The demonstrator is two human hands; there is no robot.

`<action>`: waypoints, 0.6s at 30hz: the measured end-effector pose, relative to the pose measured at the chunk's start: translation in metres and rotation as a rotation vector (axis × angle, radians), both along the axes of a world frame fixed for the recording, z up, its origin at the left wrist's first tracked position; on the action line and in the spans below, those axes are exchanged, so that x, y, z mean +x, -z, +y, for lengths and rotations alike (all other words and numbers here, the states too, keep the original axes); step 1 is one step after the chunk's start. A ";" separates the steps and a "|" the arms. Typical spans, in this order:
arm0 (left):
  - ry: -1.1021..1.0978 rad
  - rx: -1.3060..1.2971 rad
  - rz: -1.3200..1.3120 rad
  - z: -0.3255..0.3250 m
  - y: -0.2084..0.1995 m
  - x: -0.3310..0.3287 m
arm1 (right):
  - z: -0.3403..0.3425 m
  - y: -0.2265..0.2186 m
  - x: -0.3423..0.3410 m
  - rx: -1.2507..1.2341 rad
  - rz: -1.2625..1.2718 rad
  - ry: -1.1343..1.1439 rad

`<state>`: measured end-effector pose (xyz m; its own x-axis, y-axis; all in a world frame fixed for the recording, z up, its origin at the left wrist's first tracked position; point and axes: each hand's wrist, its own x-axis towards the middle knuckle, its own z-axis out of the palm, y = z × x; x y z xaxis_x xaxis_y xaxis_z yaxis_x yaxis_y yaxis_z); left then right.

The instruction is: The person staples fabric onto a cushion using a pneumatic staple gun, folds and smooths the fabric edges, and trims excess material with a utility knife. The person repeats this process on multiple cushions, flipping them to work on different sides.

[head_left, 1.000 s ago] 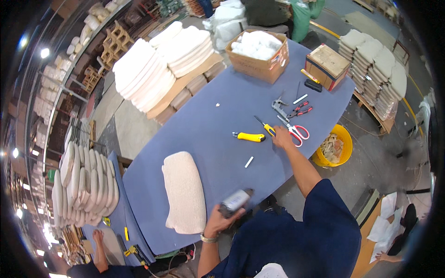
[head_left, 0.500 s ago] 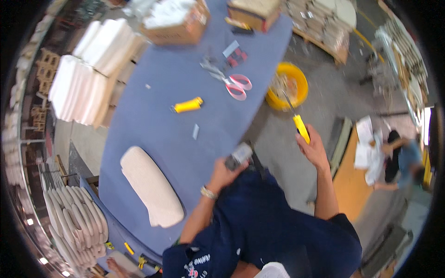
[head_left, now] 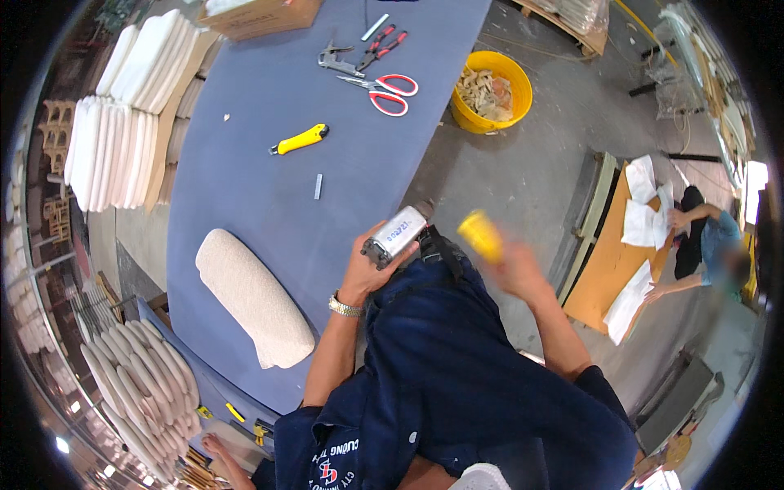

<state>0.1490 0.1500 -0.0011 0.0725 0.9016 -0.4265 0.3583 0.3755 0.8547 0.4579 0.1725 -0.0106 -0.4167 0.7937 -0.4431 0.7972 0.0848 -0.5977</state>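
One blue table (head_left: pixel 245 188), flat and matt, bears several things that neither hand touches, so only what is held seems in use. On its near part lies the pad (head_left: pixel 253 298), cream, nubbly, long and rounded, with no hand on it. Beside the table stands a round yellow bucket (head_left: pixel 480 125), smooth like plastic, holding ragged pale scraps (head_left: pixel 490 93).

The left hand (head_left: pixel 359 265) closes around a silver tool (head_left: pixel 400 231), a blocky metal body with dark ends, by the table's edge. The right hand (head_left: pixel 518 271) grips a stubby yellow handle (head_left: pixel 480 235), blurred, its tip not to be made out. Both are already picked up but apart; how much is left does not show.

Smaller still, and untouched: scissors (head_left: pixel 372 84) with red-and-white loops, red-and-black pliers (head_left: pixel 373 56), a slim yellow cutter (head_left: pixel 300 140) and a thin, pale strip (head_left: pixel 318 187).
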 end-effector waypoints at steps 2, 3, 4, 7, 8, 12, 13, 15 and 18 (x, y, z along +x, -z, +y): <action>-0.028 0.155 -0.002 -0.019 0.008 -0.004 | -0.023 0.075 0.017 -0.253 -0.175 -0.201; -0.074 0.268 0.014 -0.021 0.017 -0.006 | -0.014 0.096 0.030 -0.101 -0.088 -0.031; -0.061 0.356 0.001 -0.022 0.028 -0.007 | -0.012 0.115 0.047 0.033 0.013 0.142; -0.083 0.005 -0.061 -0.024 0.008 -0.010 | -0.005 0.084 0.039 -0.114 0.308 0.559; -0.110 0.013 -0.064 -0.023 0.014 -0.011 | 0.029 0.059 0.027 -0.183 0.411 0.683; -0.134 0.048 -0.064 -0.040 0.020 -0.009 | 0.057 0.012 -0.005 0.017 0.397 0.542; -0.138 0.074 -0.053 -0.041 0.019 -0.008 | 0.058 0.006 -0.009 0.032 0.417 0.522; -0.147 0.081 -0.046 -0.047 0.028 -0.010 | 0.057 -0.012 -0.019 0.025 0.459 0.481; -0.182 0.028 -0.063 -0.050 0.021 -0.008 | 0.051 -0.030 -0.031 0.005 0.474 0.429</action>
